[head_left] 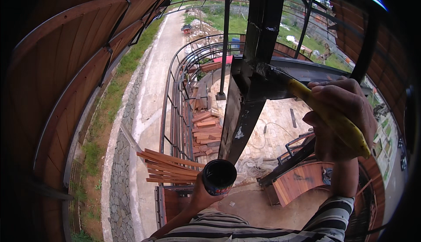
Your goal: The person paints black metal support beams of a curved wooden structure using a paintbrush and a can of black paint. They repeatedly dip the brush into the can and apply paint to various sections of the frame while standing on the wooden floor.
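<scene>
My right hand (346, 103) is closed around the yellow handle of a paintbrush (330, 118). The brush's dark bristle end lies against a black steel beam joint (258, 84), where an upright post (266, 18) meets other beams. Lower down, my left hand (202, 198) grips an open dark paint can (219, 188), keeping it roughly upright in front of my body. The can's inside looks black, and its paint level cannot be made out. Whitish marks show on the sloping black beam (239, 132) beneath the joint.
Far below lies a light tiled floor (280, 114) with stacked wooden planks (207, 130). A curved black railing (169, 97) borders it. Long wooden strips (169, 167) jut out beside my left arm. A curved wooden bench top (302, 178) is at lower right; wood-clad roof panels (83, 44) rise at left.
</scene>
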The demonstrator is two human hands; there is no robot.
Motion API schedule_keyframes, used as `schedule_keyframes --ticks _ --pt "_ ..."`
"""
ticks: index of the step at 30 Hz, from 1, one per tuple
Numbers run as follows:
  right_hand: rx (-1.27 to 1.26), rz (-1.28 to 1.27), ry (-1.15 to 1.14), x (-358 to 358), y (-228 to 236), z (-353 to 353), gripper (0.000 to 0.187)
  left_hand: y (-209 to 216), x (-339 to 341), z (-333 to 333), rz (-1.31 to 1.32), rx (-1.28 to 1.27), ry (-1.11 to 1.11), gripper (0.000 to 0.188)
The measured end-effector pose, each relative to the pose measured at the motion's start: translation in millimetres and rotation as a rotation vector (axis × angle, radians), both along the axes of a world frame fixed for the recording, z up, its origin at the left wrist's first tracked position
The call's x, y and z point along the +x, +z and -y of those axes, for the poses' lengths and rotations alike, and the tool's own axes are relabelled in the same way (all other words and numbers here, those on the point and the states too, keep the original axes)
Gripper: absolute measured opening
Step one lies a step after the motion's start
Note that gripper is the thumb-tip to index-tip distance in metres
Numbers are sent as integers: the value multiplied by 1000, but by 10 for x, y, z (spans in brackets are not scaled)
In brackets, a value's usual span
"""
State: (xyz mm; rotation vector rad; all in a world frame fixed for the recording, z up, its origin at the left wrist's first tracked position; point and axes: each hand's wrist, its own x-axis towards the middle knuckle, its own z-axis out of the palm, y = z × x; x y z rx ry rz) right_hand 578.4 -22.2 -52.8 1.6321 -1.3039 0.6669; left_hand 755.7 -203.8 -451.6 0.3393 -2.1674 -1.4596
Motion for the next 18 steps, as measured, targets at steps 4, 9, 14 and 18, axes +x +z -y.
schedule_keyframes --ticks 4,9,14,18 --pt "-5 5 -34 141 347 409 27 33 -118 108 -5 -2 -96 116" --pt "234 -154 -428 580 745 1171 21 34 -56 357 -50 -6 -181 116" --pt "455 -224 -717 833 1442 1630 15 132 68 567 -57 -37 -200 115" --pt "162 -394 -835 818 1963 1565 25 169 174 719 -14 -82 -173 113"
